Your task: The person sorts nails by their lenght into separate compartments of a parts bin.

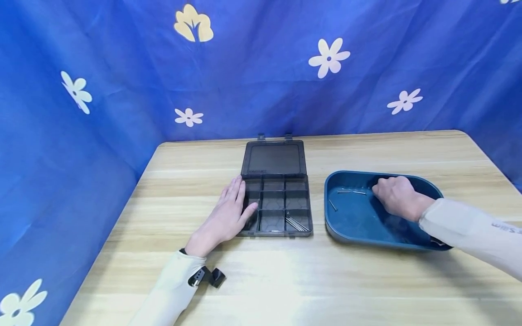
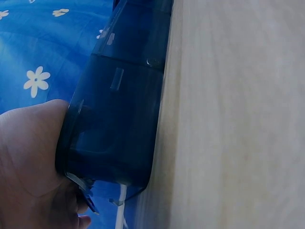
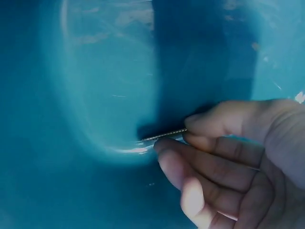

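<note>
My right hand [image 1: 396,195] reaches into a blue tray [image 1: 359,219]. Its thumb and fingers pinch a thin threaded screw [image 3: 164,135] close to the tray's floor, as the right wrist view shows. In the tray's left half lie a few more screws [image 1: 333,205]. My left hand [image 1: 224,215] rests along the left side of a dark see-through compartment box [image 1: 272,200], fingers extended and thumb over the left column. The box's lid [image 1: 274,159] is swung back, flat on the table. Several screws [image 1: 297,223] lie together in its front right compartment.
Both containers stand on a light wooden table [image 1: 350,285], the tray to the right of the box with a small gap between. Behind and to the left hangs a blue curtain [image 1: 253,68] with pale flowers. A black strap piece [image 1: 217,277] sticks out at my left wrist.
</note>
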`<control>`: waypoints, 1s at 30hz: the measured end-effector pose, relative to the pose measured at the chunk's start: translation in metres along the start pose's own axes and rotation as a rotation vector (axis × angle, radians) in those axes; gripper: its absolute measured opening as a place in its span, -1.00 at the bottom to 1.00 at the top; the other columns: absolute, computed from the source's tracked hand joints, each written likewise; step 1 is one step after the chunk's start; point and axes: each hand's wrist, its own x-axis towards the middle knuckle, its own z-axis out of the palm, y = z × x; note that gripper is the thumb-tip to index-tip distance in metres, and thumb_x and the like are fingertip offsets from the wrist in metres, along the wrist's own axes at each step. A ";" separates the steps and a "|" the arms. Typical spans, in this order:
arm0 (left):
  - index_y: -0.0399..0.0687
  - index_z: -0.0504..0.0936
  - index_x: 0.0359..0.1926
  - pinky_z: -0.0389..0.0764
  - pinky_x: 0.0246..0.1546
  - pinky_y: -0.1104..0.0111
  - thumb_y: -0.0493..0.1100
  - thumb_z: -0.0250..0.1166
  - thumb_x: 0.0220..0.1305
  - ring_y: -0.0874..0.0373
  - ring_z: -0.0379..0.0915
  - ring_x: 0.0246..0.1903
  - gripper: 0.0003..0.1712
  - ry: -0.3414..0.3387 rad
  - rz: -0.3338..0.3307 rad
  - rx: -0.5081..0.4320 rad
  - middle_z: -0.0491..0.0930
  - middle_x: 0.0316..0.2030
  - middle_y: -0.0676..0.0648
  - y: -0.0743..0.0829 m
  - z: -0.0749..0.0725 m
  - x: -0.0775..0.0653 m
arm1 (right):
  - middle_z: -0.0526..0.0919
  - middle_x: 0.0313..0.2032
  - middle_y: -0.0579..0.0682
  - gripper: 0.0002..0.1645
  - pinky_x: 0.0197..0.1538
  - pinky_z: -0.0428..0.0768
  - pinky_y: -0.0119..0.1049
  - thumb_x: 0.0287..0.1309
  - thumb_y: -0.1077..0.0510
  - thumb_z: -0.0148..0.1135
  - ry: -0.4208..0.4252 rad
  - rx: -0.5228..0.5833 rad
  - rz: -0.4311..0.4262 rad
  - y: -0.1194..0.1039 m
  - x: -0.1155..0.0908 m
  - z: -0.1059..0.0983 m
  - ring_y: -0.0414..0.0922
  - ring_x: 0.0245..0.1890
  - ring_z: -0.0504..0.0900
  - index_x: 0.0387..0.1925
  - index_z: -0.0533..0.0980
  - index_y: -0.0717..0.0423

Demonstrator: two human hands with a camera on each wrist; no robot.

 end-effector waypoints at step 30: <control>-0.49 -0.12 0.44 -0.14 0.43 0.02 0.22 -0.24 0.51 -0.22 -0.30 0.46 -0.10 0.010 0.017 0.009 -0.24 0.47 -0.39 -0.001 0.002 -0.002 | 0.46 -0.60 -0.03 -0.72 -0.58 0.49 -0.22 -0.02 0.38 0.37 0.143 0.078 -0.236 0.004 0.007 0.000 -0.11 -0.63 0.44 -0.58 0.44 0.07</control>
